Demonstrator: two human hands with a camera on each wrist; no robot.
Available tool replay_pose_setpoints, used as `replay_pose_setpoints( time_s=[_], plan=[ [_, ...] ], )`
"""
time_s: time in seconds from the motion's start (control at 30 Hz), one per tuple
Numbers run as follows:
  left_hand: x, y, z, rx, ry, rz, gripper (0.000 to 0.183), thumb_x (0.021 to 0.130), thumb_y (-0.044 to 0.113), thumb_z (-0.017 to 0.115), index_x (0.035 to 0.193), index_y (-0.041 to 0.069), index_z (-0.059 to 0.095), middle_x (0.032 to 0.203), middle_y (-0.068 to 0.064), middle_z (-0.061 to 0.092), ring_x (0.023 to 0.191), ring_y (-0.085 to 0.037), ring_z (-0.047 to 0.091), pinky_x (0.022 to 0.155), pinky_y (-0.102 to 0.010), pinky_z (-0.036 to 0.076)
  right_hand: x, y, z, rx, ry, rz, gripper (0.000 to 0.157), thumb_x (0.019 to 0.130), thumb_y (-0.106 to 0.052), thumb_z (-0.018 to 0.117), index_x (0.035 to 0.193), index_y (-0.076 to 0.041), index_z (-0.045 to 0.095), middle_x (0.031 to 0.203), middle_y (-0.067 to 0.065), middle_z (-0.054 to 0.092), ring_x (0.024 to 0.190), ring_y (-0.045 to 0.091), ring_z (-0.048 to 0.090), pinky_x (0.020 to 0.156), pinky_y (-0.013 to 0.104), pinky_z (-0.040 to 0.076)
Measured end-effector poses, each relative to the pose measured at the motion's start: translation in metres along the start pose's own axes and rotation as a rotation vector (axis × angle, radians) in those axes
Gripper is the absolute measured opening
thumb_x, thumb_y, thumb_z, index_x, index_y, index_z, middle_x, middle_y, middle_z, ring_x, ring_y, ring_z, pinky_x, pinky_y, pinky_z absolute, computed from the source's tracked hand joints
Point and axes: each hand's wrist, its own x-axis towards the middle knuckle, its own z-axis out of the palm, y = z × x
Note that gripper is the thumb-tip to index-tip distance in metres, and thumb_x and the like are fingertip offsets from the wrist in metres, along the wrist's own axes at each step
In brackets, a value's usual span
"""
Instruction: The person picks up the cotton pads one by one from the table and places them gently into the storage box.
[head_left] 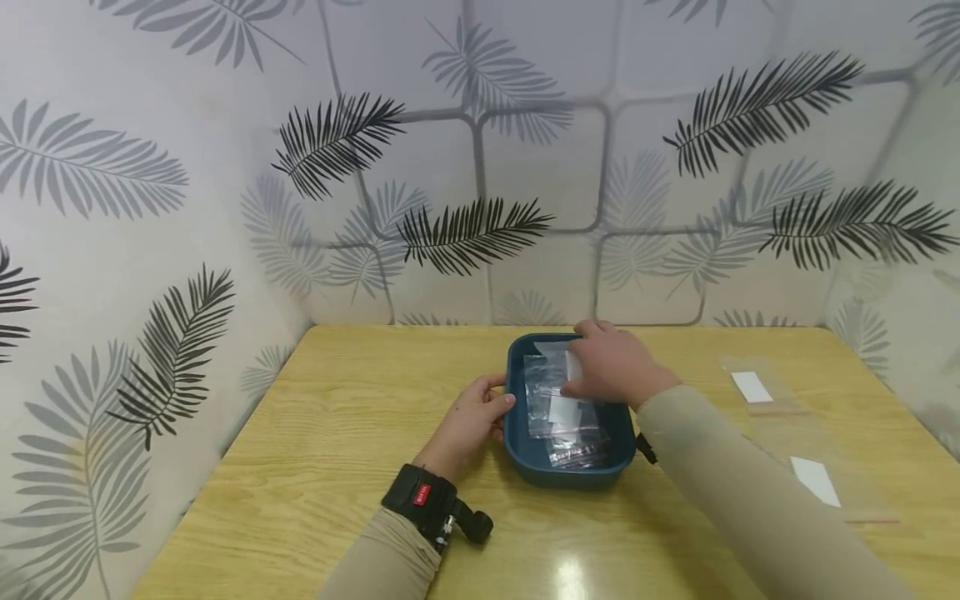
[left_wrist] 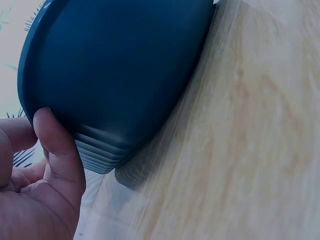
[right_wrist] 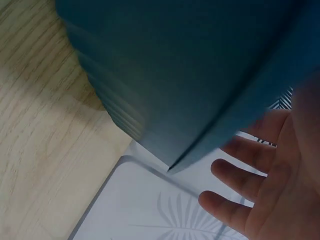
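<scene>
Right hand (head_left: 618, 364) with fingers (right_wrist: 226, 209) apart

Free tabletop (head_left: 585, 542) between sleeves (head_left: 750, 492) (bin (head_left: 570, 478) beyond)

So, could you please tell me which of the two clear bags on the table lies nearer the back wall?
The far bag, higher in the head view; the near bag lies lower, alongside the right sleeve.

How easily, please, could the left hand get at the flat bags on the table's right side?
Probably not easily: the left hand is at the left rim of the blue tub, and the tub and right arm lie between it and the flat bags.
</scene>
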Motion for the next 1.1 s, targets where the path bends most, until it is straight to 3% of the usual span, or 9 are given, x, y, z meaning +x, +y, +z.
replay_pose_setpoints(
  time_s=[0.2,0.4,1.1],
  plan=[
    [-0.001,-0.001,-0.001,0.007,-0.007,0.017,0.045,0.106,0.017,0.054,0.149,0.005,0.045,0.108,-0.02,0.062,0.074,-0.02,0.063,0.062,-0.031,0.052,0.002,-0.001,0.0,-0.023,-0.036,0.023,0.074,0.08,-0.057,0.077,0.128,-0.002,0.067,0.142,0.021,0.052,0.127,0.041,0.05,0.1,0.057,0.044],
    [0.0,0.0,0.0,0.002,-0.011,0.034,0.045,0.106,0.017,0.054,0.148,0.004,0.045,0.107,-0.02,0.062,0.073,-0.019,0.063,0.061,-0.03,0.052,-0.001,0.001,-0.005,-0.003,-0.053,0.04,0.073,0.085,-0.056,0.075,0.133,-0.002,0.064,0.147,0.023,0.048,0.133,0.043,0.045,0.105,0.058,0.041],
    [0.001,-0.003,-0.001,-0.027,-0.012,0.022,0.045,0.105,0.015,0.056,0.148,0.004,0.046,0.107,-0.022,0.062,0.073,-0.02,0.063,0.059,-0.029,0.052,-0.04,0.039,-0.011,0.142,-0.016,0.023,0.066,0.087,-0.049,0.076,0.131,-0.001,0.065,0.146,0.028,0.047,0.131,0.047,0.045,0.105,0.06,0.039]
  ],
)
